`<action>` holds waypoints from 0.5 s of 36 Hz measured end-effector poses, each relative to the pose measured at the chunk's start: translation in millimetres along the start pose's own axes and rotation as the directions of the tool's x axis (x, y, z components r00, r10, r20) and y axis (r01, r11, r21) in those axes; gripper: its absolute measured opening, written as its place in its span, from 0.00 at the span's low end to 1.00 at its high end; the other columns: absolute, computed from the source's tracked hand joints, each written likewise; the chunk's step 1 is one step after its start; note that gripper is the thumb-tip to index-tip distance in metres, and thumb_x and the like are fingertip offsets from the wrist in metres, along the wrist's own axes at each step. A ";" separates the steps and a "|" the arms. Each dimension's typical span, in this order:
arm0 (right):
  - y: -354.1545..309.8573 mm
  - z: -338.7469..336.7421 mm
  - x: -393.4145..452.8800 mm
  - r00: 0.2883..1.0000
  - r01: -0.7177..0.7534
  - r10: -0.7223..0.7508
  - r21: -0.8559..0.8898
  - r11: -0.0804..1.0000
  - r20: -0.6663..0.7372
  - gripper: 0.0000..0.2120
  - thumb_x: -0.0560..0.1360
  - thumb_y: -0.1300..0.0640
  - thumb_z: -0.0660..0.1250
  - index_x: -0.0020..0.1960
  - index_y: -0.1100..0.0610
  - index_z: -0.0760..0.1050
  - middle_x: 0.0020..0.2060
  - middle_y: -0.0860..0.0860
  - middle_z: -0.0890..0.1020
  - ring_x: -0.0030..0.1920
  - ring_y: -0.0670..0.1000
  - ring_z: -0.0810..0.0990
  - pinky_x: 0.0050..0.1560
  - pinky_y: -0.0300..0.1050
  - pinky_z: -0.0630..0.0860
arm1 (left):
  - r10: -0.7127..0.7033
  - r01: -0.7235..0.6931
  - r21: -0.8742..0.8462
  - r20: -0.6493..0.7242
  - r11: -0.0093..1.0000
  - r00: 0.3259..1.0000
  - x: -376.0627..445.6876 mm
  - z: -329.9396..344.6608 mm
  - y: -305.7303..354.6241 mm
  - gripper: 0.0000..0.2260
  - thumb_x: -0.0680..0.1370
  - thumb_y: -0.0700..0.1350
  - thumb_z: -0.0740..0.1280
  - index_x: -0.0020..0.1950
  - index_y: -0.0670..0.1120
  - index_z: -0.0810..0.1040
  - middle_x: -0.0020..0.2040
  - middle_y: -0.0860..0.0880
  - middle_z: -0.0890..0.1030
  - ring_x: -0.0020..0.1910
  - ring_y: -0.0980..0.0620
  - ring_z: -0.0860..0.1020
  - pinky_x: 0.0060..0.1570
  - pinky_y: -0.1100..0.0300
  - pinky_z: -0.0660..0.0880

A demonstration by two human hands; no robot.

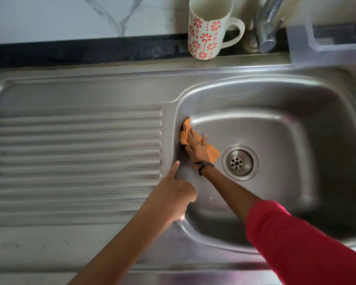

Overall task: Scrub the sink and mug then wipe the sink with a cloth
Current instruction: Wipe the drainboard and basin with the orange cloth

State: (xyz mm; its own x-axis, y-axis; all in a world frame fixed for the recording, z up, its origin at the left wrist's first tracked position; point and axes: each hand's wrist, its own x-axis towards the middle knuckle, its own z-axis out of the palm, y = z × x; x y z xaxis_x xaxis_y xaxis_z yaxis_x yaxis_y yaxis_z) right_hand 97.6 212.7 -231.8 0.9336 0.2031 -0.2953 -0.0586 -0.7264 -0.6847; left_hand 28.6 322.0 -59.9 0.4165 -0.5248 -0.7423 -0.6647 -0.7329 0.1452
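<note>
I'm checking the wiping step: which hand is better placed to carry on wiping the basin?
Right. The right hand already presses the orange cloth flat inside the sink; the left hand only rests on its rim.

Steel sink (169, 85) ledge carries mug (209, 29), perhaps a plastic container (325, 51).
</note>
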 end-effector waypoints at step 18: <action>35.5 -40.5 -107.6 0.560 0.675 -0.192 -0.309 0.670 0.806 0.25 0.77 0.67 0.57 0.73 0.57 0.62 0.75 0.53 0.57 0.75 0.50 0.53 0.73 0.43 0.41 | -0.079 0.013 -0.457 -0.126 0.889 0.989 -20.9 25.0 65.4 0.12 0.79 0.48 0.60 0.57 0.49 0.79 0.58 0.52 0.78 0.60 0.54 0.72 0.72 0.52 0.42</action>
State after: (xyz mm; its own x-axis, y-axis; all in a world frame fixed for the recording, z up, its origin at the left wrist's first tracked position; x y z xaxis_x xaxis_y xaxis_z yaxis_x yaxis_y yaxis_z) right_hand 9.4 138.4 -197.4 0.2493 0.7824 -0.5706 0.6998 -0.5529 -0.4524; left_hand -39.1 295.9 -51.3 0.5424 -0.5154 -0.6634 -0.3022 -0.8566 0.4183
